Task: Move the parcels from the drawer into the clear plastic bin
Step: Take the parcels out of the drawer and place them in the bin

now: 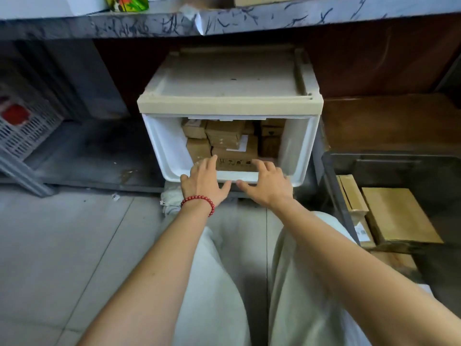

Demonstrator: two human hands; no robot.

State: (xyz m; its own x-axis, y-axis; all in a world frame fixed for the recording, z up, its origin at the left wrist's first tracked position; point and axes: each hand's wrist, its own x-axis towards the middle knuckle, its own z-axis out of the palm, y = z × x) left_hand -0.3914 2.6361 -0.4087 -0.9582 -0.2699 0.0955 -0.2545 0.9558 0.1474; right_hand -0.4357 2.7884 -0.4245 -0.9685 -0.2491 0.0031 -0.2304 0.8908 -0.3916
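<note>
Tiled floor beneath a desk (249, 21). White drawer (172, 151), pulled open, holds brown parcels (225, 136). Left hand (203, 182) and right hand (268, 186), both spread and empty, flank the front parcel (237, 159), which lies crosswise just ahead. Clear plastic bin (389, 156) stands rightward, nearer the right hand.

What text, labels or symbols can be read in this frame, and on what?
No text reads clearly.
On the front parcel in the drawer: a row of black handling pictograms, too blurred to tell apart.
White label among the rear parcels: blurred.
White sticker on a box in the clear plastic bin: print too small.
Shelf edge: dark scribbles, not legible.
</note>
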